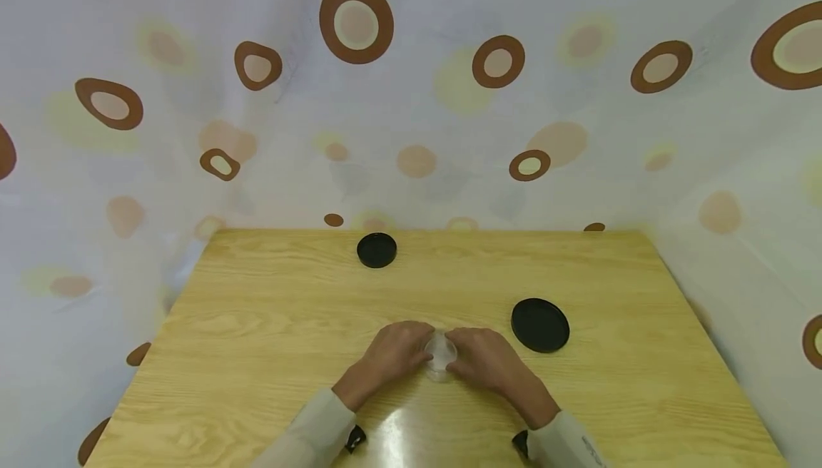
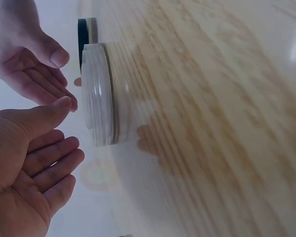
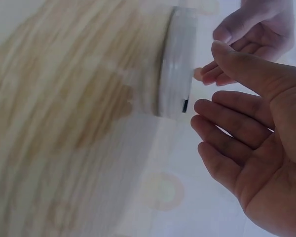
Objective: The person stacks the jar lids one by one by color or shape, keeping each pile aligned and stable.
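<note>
A clear, shallow round dish [image 1: 439, 351] with a ridged rim lies flat on the wooden table between the two hands. In the left wrist view the dish [image 2: 97, 96] sits on the wood, with a gap between it and the fingers. My left hand [image 1: 399, 350] hovers over its left side, thumb and fingers spread and loosely bent, holding nothing. Over the right side hovers my right hand [image 1: 486, 358], in a mirrored pose. From the right wrist view, the right palm [image 3: 266, 163] is bare and the dish [image 3: 177, 64] stands apart from the fingertips.
Beyond the right hand lies a wide black round plate [image 1: 541, 325]. A smaller black round dish [image 1: 377, 250] with a raised rim sits near the back edge of the table [image 1: 276, 325]. White cloth [image 1: 411, 97] with brown ring patterns hangs behind and at both sides.
</note>
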Motion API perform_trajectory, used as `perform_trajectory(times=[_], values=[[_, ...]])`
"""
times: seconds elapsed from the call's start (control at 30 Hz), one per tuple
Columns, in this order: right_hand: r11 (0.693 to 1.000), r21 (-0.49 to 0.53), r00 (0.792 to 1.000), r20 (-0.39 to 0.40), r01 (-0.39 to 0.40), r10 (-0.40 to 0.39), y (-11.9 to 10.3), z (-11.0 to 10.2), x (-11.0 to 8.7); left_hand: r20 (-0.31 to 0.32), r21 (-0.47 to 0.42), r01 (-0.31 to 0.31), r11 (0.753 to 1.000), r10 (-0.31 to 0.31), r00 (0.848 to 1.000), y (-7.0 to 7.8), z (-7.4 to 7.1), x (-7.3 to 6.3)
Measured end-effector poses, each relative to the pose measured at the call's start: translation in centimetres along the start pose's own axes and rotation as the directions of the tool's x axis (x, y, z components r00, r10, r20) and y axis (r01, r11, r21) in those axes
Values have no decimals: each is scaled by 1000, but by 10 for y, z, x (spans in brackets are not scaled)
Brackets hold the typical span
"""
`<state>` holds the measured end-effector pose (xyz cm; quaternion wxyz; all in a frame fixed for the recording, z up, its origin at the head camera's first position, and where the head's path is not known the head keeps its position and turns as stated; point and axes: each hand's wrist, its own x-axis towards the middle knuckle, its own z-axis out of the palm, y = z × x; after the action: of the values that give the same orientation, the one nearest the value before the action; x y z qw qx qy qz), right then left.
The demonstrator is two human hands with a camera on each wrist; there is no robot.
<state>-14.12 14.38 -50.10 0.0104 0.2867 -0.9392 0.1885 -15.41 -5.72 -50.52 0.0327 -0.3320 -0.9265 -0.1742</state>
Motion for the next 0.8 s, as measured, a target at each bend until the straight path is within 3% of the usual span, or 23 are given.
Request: perform_trajectory(times=[0.23,0.53,0.8], values=[[987,132,996,7,-90,90,6,-11,-9,18,-17,-5,1000,6,1000,5,-1,8],[977,147,987,-26,-152,157,19,-24,-21,18,-48,18,999,-17,1000,17,-6,18],[958,183,974,-18,-219,226,31,-45,-35,-31,-111,31,993,-35,999,27,-3,28]])
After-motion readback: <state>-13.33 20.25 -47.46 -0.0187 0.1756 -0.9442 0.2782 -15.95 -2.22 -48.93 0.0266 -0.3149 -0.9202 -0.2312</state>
